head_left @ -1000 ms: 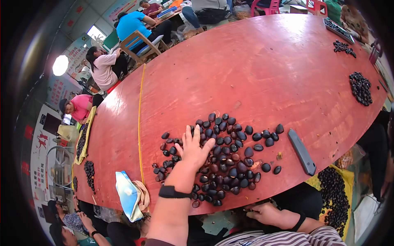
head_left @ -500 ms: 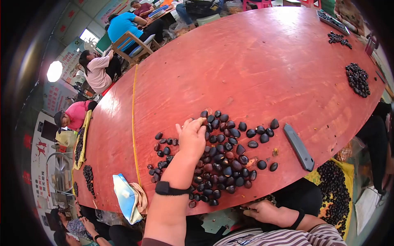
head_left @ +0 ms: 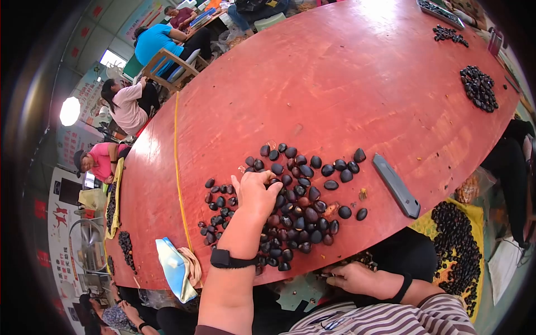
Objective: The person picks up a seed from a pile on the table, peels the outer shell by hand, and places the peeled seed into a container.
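Note:
My left hand [head_left: 255,192] reaches over the red table into a loose pile of dark, shiny nuts [head_left: 301,215]. Its fingers curl down at the pile's upper left edge, and a dark nut shows between the thumb and fingers. Below the near table edge, my right hand [head_left: 360,279] rests low by my lap with its fingers curled in. What it holds, if anything, is hidden; small dark and pale bits [head_left: 363,259] lie just behind it. Right of the pile lies a long grey tool [head_left: 396,187], like a closed knife handle.
A blue and white cloth item [head_left: 176,271] lies at the near left edge. A yellow cord [head_left: 181,178] crosses the red table [head_left: 240,106]. More nuts sit at far right [head_left: 479,89] and on a yellow sack [head_left: 455,262] low right. Several people sit around.
The view has shifted, moving the pile slightly up and left. My left hand's fingers have bent from stretched over the pile to curled around a nut. My right hand stays low.

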A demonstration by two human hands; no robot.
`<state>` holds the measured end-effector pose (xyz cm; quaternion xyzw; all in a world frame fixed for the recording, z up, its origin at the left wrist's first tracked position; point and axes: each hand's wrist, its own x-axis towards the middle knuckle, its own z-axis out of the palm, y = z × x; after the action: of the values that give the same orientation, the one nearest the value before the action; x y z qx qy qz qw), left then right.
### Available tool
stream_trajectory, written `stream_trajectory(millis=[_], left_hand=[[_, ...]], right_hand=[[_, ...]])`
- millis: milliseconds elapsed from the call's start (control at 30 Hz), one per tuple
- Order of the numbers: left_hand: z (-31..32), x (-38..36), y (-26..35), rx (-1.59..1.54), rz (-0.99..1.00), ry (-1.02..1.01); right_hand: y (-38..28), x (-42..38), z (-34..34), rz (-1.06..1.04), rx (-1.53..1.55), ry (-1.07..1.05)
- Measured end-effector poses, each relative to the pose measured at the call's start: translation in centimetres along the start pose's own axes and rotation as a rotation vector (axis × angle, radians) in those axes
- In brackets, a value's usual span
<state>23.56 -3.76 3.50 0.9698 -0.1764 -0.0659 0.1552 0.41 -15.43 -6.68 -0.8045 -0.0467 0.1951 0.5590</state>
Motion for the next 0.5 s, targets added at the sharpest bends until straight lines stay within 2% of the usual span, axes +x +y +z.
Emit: stream_trajectory(millis=[200,233,267,333,400,500], left_hand=[[-0.5,-3.3,-0.3,-0.126,0.101,0.184],[-1.2,-4.5,0.3,-0.352,0.045,0.144],[-1.9,-6.5,1.5,-0.699,-0.224,0.04],[-1.4,-9.7,0.5,-0.983,-0.199,0.008],[-1.8,-13.3,0.7,-1.469,-0.365,-0.139],[-1.4,-17.1,0.4,-1.735,-0.394,-0.256]], right_hand=[[-1.1,-0.6,-0.4,0.076,0.042,-0.034],[-1.3,-0.7,-0.6,0.081,0.067,-0.044],[-1.6,-0.8,-1.0,0.087,0.091,-0.057],[-1.5,-1.3,-1.1,0.046,0.114,-0.03],[-2.4,-1.8,-1.3,0.135,0.342,-0.043],[-5.2,-2.7,-2.0,0.141,0.622,0.005]])
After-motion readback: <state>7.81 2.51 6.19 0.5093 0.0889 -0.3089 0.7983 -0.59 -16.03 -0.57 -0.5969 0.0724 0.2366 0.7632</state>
